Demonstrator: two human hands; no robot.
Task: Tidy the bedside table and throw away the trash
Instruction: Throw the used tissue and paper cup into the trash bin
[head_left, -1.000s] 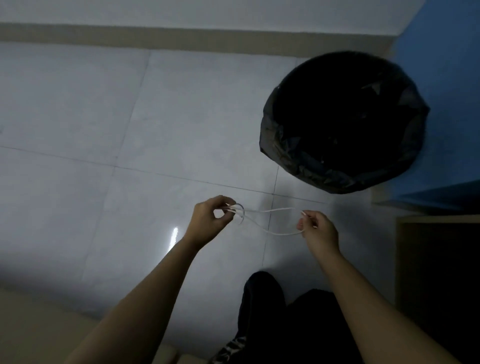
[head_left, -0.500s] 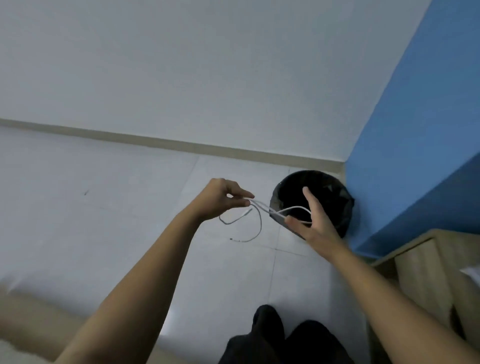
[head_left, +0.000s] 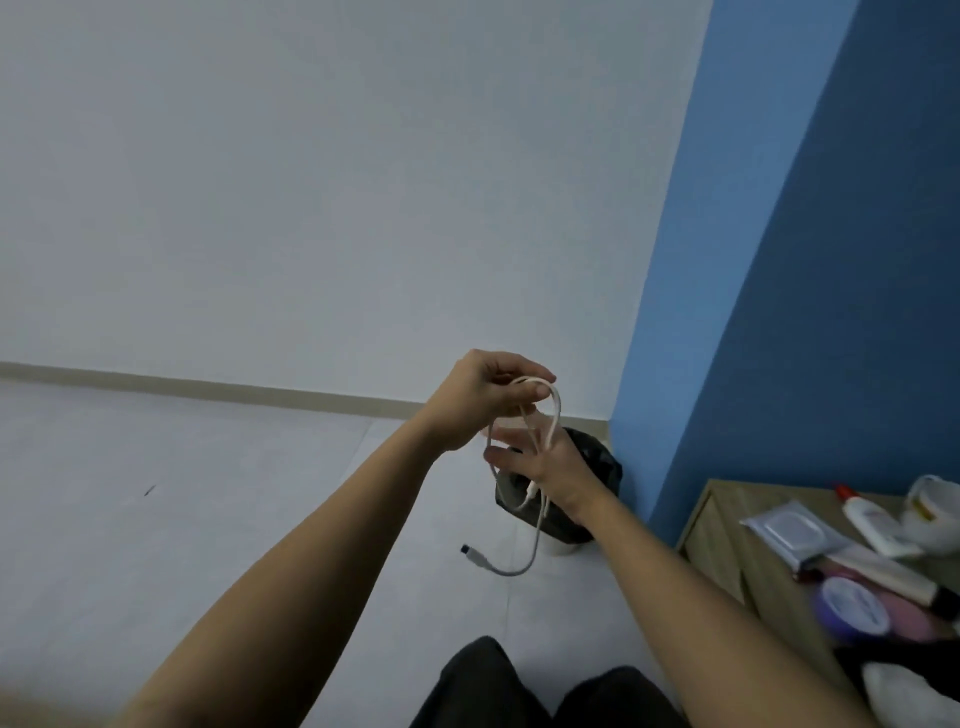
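A white charging cable (head_left: 540, 512) hangs looped between both hands in the middle of the view. My left hand (head_left: 480, 397) pinches the top of the loop. My right hand (head_left: 543, 457), just below it with fingers spread, has the cable wound around it. One plug end dangles free at the lower left. Behind the hands a bin with a black liner (head_left: 597, 467) stands on the floor in the corner. The wooden bedside table (head_left: 727, 525) is at the lower right.
On the table lie a wipes pack (head_left: 789, 530), a white tube with a red cap (head_left: 872, 519), a purple-lidded jar (head_left: 852, 608), a white bowl-like item (head_left: 932, 506) and dark and white cloth. A blue wall rises on the right. Pale floor tiles spread left.
The view has tilted up, bringing the wall and the bedside table's top into sight. The hands rose and came together, and the cable went from stretched between them to looped around my right hand.
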